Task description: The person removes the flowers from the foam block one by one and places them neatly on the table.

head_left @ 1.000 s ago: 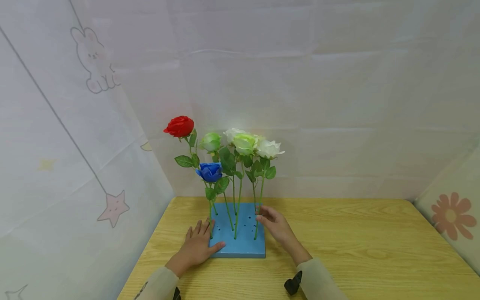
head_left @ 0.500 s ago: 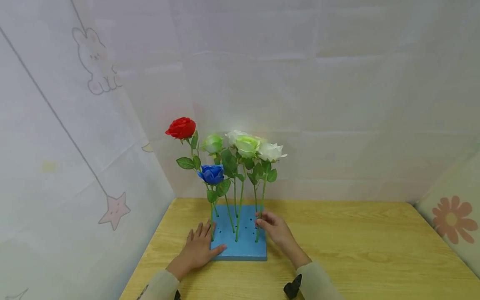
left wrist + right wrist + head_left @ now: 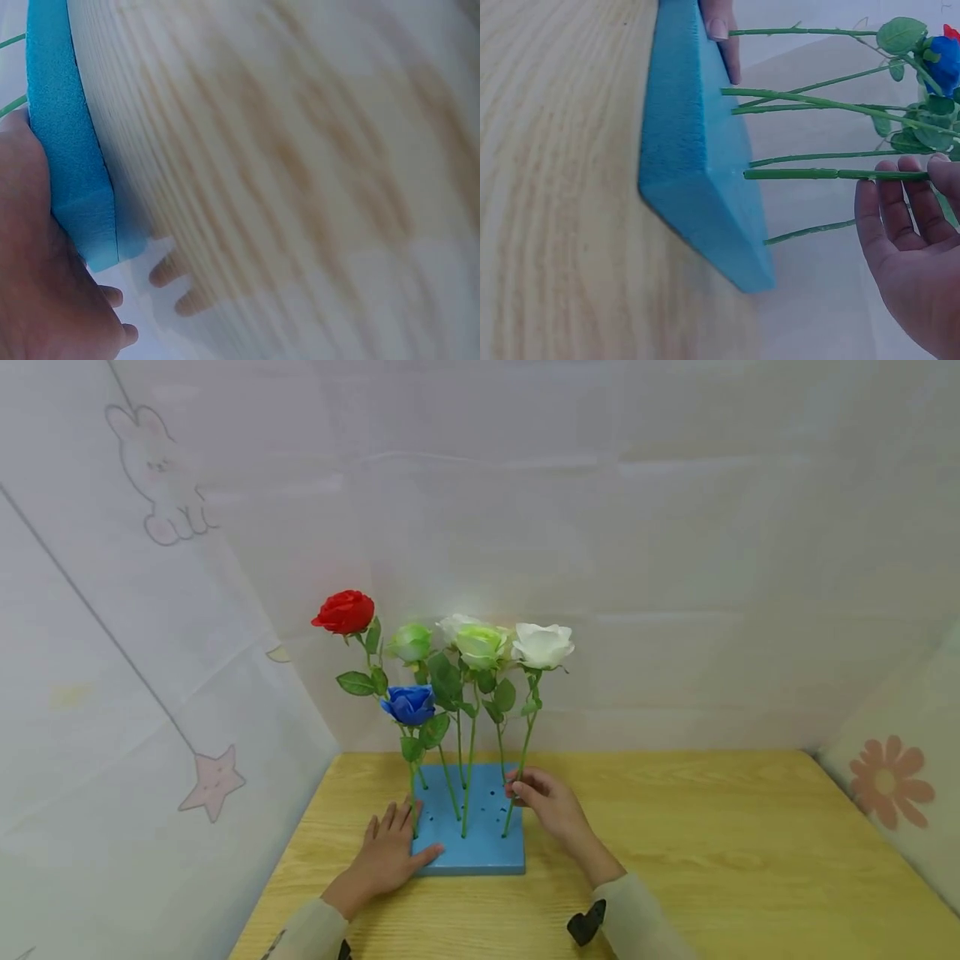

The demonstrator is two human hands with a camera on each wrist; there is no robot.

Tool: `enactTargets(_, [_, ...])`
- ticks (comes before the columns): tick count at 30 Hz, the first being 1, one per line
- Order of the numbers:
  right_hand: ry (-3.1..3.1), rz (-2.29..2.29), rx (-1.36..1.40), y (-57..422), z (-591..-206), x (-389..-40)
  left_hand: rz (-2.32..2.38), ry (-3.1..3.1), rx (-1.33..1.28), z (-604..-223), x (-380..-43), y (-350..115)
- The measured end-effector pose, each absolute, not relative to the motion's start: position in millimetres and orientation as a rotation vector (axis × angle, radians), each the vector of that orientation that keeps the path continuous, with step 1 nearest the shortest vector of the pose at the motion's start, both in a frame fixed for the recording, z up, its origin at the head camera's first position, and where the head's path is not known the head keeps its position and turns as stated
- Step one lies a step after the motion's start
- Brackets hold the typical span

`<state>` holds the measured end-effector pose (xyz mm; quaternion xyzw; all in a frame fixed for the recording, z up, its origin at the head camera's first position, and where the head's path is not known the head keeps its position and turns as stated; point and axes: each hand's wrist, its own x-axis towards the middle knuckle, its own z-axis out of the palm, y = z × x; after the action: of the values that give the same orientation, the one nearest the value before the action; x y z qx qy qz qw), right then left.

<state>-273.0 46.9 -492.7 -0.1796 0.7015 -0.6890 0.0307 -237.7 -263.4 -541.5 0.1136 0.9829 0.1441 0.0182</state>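
Note:
A blue foam board (image 3: 480,857) lies on the table with several artificial roses standing in its holes. My right hand (image 3: 553,806) pinches the green stem of the white rose (image 3: 543,646) at the front right; in the right wrist view that stem (image 3: 795,174) meets the board at its lower end. Spread flat, my left hand (image 3: 385,852) rests on the board's left edge, thumb on top. Beside it stands the blue rose (image 3: 409,704). A red rose (image 3: 344,612) leans out at the back left. Green roses (image 3: 481,646) and another white one stand between.
The wooden table (image 3: 697,843) stretches to the right of the board. Pale fabric walls (image 3: 675,552) with printed figures stand behind and at both sides. Small spare holes (image 3: 492,793) dot the board's right half.
The front-right white rose has turned and risen slightly, its bloom now more upright and its stem tilted right. My right hand keeps hold of the stem; the left hand stays on the board.

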Motion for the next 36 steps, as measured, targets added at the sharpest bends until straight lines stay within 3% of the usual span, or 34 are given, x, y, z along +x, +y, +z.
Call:
enactTargets(22, [2.263,-2.103,-0.600,84,-458,-264,0.474,3.064,0.367,-548,-239,-265])
enactTargets(36, [2.338,-2.046,-0.597,118,-459,-255,0.497,3.075,0.366,-551,-242,-266])
